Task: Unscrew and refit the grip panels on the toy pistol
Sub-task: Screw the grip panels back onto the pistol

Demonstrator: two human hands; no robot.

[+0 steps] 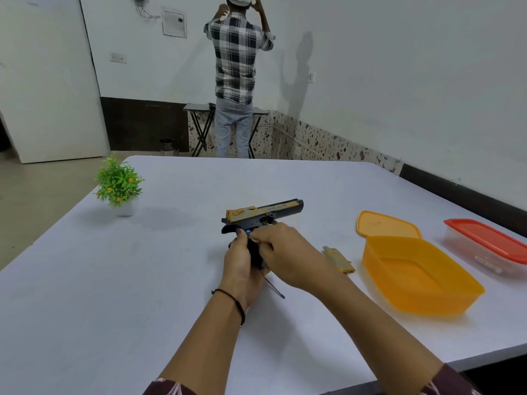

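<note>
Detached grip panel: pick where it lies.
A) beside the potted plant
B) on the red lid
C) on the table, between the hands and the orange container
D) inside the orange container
C: the grip panel lies on the table, right of the right hand working at the toy pistol, and left of the open orange container, outside it.

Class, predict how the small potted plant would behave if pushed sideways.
The potted plant probably tips easily: its foliage spreads wider than its small white pot. It looks artificial, so likely light, sliding on the smooth table.
</note>
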